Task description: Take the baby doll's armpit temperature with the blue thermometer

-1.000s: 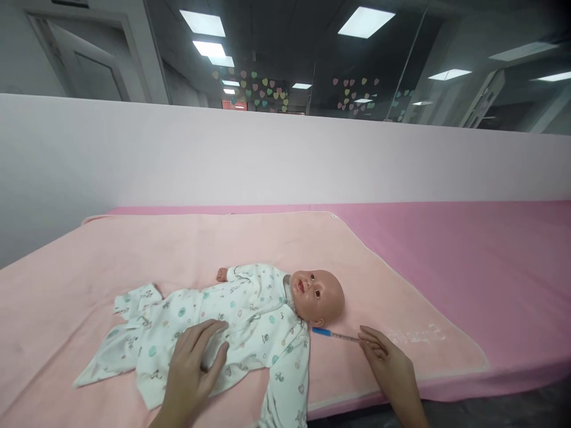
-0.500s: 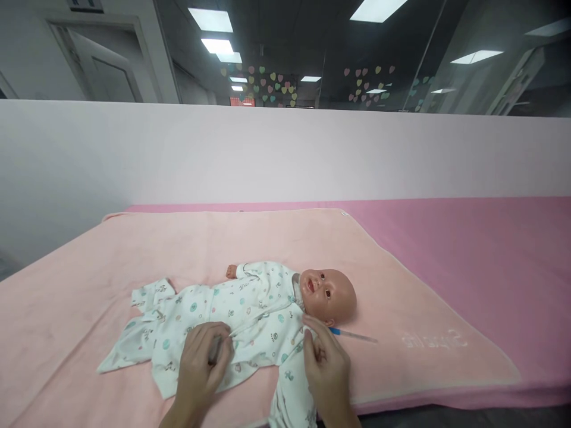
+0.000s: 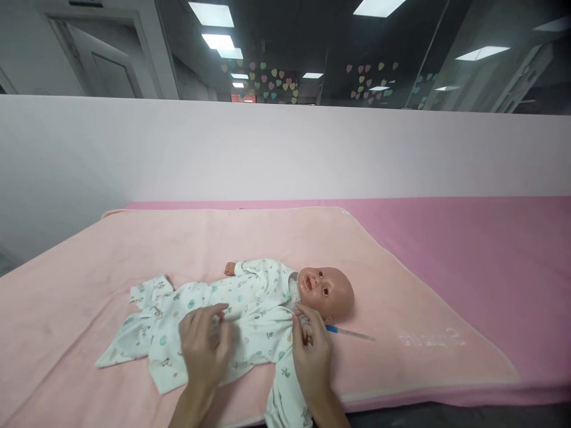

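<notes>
Moved: right hand [image 3: 312,351] has come off the thermometer [image 3: 350,333] and onto the doll's collar; thermometer left lying on the blanket [image 3: 401,285] beside the head.
Doll [image 3: 328,288]: on its back, head to the right, on the pink blanket.
Left hand [image 3: 205,345]: flat and spread on the romper [image 3: 250,309] at the belly, gripping nothing.
Right hand: fingertips pinching cloth at the neck.
Handling: romper soft, loose, bunches easily; doll likely light with a hard head. Take it at the collar edge or placket.
</notes>
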Demonstrator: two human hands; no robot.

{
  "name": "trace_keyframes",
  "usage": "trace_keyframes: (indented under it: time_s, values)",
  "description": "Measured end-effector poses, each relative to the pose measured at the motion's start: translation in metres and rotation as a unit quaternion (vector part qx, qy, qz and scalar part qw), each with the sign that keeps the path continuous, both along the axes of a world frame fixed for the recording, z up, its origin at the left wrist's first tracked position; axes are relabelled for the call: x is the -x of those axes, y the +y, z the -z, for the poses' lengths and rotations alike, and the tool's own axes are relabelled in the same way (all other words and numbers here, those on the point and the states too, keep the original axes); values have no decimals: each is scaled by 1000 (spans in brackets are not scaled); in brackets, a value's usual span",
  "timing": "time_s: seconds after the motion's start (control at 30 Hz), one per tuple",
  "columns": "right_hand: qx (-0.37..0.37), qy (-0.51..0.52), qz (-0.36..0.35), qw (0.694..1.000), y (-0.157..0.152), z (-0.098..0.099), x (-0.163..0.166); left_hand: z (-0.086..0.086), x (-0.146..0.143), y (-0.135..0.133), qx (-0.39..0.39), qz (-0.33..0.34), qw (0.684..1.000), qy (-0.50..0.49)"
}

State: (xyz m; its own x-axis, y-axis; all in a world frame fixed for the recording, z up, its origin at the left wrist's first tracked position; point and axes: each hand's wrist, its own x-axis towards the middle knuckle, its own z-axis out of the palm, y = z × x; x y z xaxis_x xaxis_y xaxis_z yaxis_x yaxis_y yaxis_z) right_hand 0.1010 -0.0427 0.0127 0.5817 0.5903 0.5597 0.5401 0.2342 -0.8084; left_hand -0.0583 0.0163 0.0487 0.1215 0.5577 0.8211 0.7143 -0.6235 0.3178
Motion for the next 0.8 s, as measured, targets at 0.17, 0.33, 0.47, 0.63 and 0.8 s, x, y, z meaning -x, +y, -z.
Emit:
trace_keyframes:
  time_s: [0.17,0.33,0.47,0.63,0.8]
  values:
    - [-57,-5,5,998,0,-4,0,-29,-62,9,146,214,962,89]
    - [-21,-39,16,999,7,4,2,-11,-77,20,211,236,938,139]
    - [35,-90,9,995,14,7,2,3,-69,19,176,247,945,125]
    - [38,-52,20,998,17,-3,5,5,-71,15,158,241,949,128]
    - [8,-20,49,999,24,-4,8,3,-72,15,165,230,950,129]
